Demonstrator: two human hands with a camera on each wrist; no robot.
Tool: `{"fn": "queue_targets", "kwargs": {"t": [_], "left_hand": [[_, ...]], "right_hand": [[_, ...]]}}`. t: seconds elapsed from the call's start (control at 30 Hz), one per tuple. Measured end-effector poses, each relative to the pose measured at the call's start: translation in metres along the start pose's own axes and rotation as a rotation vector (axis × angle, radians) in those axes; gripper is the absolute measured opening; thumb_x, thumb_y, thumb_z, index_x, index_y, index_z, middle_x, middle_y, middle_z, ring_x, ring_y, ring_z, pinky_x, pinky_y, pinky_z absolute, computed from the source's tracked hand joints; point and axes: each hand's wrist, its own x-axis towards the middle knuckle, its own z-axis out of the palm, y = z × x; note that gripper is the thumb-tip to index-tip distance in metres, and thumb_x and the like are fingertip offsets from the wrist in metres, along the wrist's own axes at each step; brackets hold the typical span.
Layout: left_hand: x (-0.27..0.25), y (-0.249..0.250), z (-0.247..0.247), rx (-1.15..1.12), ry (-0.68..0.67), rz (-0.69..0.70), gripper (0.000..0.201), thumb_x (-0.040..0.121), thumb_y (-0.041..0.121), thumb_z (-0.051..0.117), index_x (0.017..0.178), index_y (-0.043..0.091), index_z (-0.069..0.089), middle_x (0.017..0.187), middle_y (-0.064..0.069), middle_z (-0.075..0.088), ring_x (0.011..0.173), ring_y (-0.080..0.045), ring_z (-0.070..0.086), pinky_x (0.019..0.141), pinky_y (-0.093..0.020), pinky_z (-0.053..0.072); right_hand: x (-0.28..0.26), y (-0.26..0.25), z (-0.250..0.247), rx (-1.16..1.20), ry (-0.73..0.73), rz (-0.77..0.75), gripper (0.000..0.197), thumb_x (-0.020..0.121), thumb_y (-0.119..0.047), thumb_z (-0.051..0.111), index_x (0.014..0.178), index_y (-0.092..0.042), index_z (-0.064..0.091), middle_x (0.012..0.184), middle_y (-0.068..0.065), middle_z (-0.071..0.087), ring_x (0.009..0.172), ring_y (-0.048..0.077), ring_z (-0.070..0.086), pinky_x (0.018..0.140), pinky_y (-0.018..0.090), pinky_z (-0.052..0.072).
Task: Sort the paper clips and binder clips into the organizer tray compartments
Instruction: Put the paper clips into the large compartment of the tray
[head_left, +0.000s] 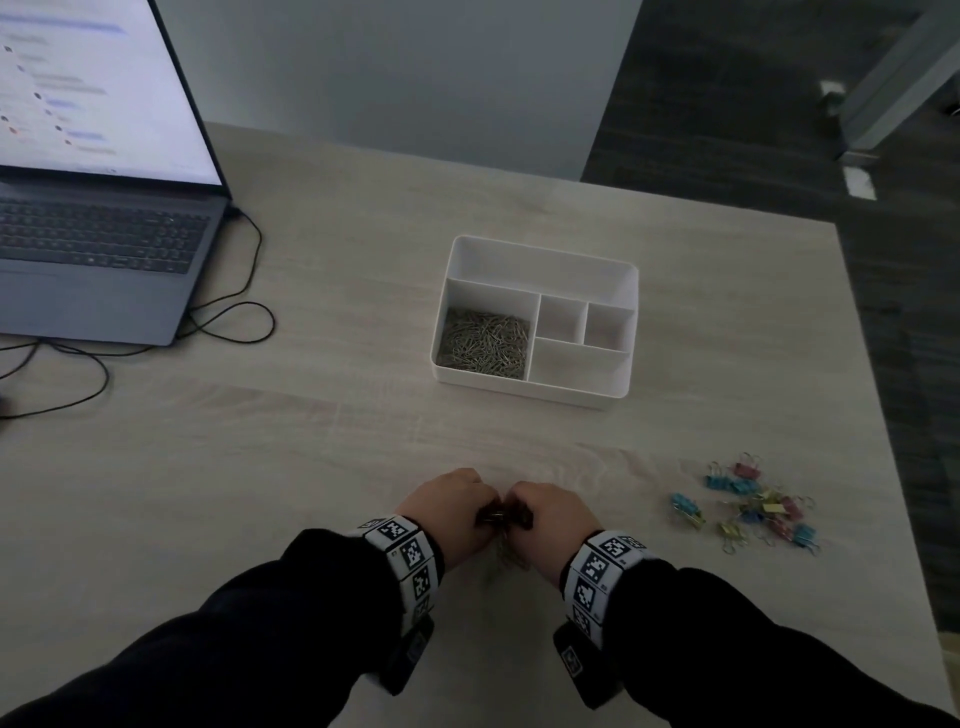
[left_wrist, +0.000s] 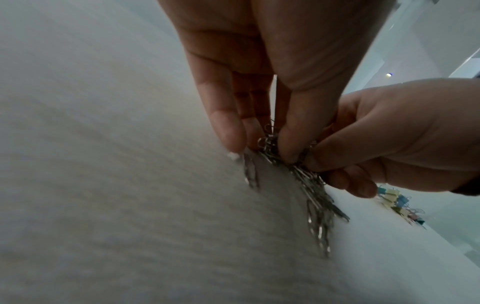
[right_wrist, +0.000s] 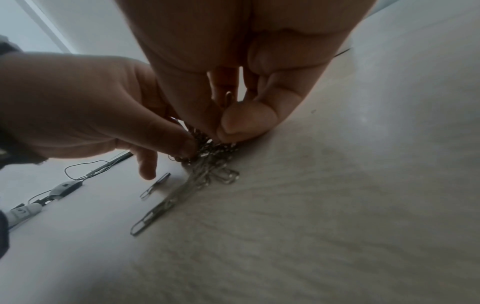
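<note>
Both hands meet at the table's near middle over a small heap of silver paper clips (head_left: 506, 551) (left_wrist: 309, 185) (right_wrist: 205, 164). My left hand (head_left: 447, 512) (left_wrist: 259, 135) pinches a bunch of them between thumb and fingers. My right hand (head_left: 550, 517) (right_wrist: 221, 123) pinches the same bunch from the other side. Loose clips trail on the wood below the fingers. The white organizer tray (head_left: 535, 387) stands farther back, its large left compartment filled with paper clips (head_left: 485, 340). Coloured binder clips (head_left: 753, 506) (left_wrist: 400, 203) lie in a heap at the right.
An open laptop (head_left: 98, 234) sits at the far left with black cables (head_left: 223, 322) looping over the table. The table's right edge (head_left: 878, 415) runs just past the binder clips. In the right wrist view, a single paper clip (right_wrist: 155, 185) lies apart from the bunch.
</note>
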Motion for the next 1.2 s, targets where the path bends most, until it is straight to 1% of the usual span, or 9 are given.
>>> {"fn": "queue_targets", "kwargs": {"t": [0.17,0.3,0.4,0.53,0.7,0.77,0.93,1.07,1.2], "left_hand": [[0.008,-0.005,-0.013,-0.003,-0.011,0.023,0.029,0.078,0.033,0.059,0.103,0.026,0.071,0.096,-0.005,0.068,0.096,-0.024,0.060,0.082,-0.029,0.045],[0.012,-0.009,-0.033,-0.116,0.044,0.037,0.039,0.070,0.039,0.053,0.102,0.028,0.073,0.096,-0.001,0.072,0.093,-0.017,0.063,0.076,-0.021,0.041],[0.014,-0.011,-0.058,-0.241,0.097,0.032,0.032,0.069,0.033,0.060,0.097,0.025,0.076,0.088,-0.003,0.072,0.078,-0.008,0.061,0.071,-0.021,0.048],[0.029,-0.015,-0.092,-0.338,0.196,0.009,0.018,0.076,0.017,0.073,0.091,0.024,0.077,0.079,-0.002,0.071,0.057,-0.008,0.062,0.061,-0.025,0.055],[0.056,-0.023,-0.133,-0.326,0.334,0.006,0.016,0.078,0.022,0.073,0.091,0.030,0.076,0.078,0.000,0.069,0.053,-0.012,0.064,0.060,-0.029,0.057],[0.065,-0.025,-0.145,-0.254,0.358,0.007,0.017,0.079,0.025,0.071,0.093,0.031,0.076,0.079,0.002,0.070,0.055,-0.008,0.061,0.065,-0.028,0.055],[0.080,-0.027,-0.160,-0.106,0.398,-0.024,0.018,0.082,0.026,0.065,0.096,0.030,0.075,0.084,0.001,0.072,0.077,-0.017,0.064,0.073,-0.028,0.051],[0.081,-0.030,-0.156,-0.064,0.427,-0.045,0.018,0.085,0.031,0.063,0.100,0.027,0.073,0.092,0.000,0.073,0.085,-0.021,0.065,0.076,-0.032,0.051],[0.070,-0.032,-0.152,-0.114,0.503,-0.033,0.023,0.089,0.023,0.061,0.109,0.020,0.072,0.106,-0.005,0.072,0.100,-0.024,0.063,0.088,-0.031,0.048]], "right_hand": [[0.004,0.000,-0.009,0.150,-0.009,0.078,0.017,0.078,-0.020,0.062,0.094,-0.022,0.067,0.087,0.000,0.065,0.085,0.025,0.065,0.077,0.034,0.053],[0.013,-0.001,-0.018,0.365,0.032,0.127,0.016,0.071,-0.013,0.066,0.079,-0.026,0.066,0.069,-0.003,0.065,0.057,0.022,0.067,0.056,0.036,0.059],[0.024,-0.008,-0.034,0.464,0.079,0.117,0.019,0.072,-0.005,0.064,0.074,-0.024,0.064,0.059,-0.002,0.063,0.048,0.019,0.064,0.050,0.035,0.058],[0.046,-0.022,-0.064,0.576,0.145,0.086,0.023,0.077,-0.001,0.066,0.073,-0.024,0.064,0.056,-0.004,0.061,0.045,0.011,0.059,0.052,0.035,0.057],[0.082,-0.040,-0.102,0.636,0.224,0.050,0.016,0.079,-0.001,0.066,0.080,-0.018,0.065,0.063,0.002,0.063,0.052,0.016,0.061,0.060,0.044,0.059],[0.092,-0.046,-0.114,0.621,0.237,0.054,0.014,0.079,-0.003,0.066,0.084,-0.016,0.065,0.065,0.002,0.064,0.055,0.016,0.063,0.061,0.042,0.061],[0.115,-0.050,-0.118,0.579,0.279,0.080,0.014,0.078,-0.006,0.065,0.086,-0.018,0.064,0.064,0.003,0.066,0.054,0.019,0.064,0.062,0.047,0.061],[0.119,-0.051,-0.114,0.626,0.312,0.093,0.016,0.080,-0.013,0.068,0.087,-0.027,0.064,0.078,0.000,0.068,0.068,0.023,0.069,0.064,0.049,0.061],[0.106,-0.043,-0.114,0.569,0.357,0.045,0.018,0.081,-0.020,0.067,0.096,-0.030,0.067,0.090,-0.007,0.071,0.076,0.020,0.070,0.071,0.045,0.061]]}}
